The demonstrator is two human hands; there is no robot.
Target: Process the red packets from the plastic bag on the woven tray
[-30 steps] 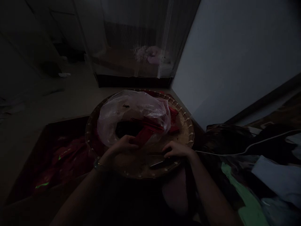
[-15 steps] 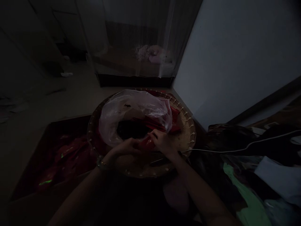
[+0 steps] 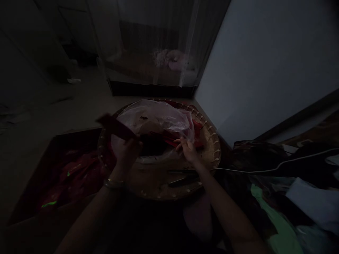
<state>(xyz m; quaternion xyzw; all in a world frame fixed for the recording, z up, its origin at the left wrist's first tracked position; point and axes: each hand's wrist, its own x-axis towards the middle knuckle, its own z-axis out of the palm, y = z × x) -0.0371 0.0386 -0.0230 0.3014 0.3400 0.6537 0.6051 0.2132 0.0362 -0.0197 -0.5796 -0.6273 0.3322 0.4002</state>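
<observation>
Rimmed, the woven tray [image 3: 216,151] presumably confined the plastic bag [image 3: 155,112]. The left hand [image 3: 129,151] gripped a red item [image 3: 116,127]; the right hand's [image 3: 189,151] fingers were loosely parted.

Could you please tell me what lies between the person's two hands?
Between the left hand and right hand, the head view shows a dark patch inside the plastic bag and red pieces.

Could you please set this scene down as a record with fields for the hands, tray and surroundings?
Left hand: gripping a dark red packet at the left of the woven tray
Right hand: fingers partly spread, beside red pieces and the plastic bag; contact unclear
Tray: round, bearing the bag and thin dark tools
Left of tray: box of red items
Right of tray: white cord, green cloth
</observation>
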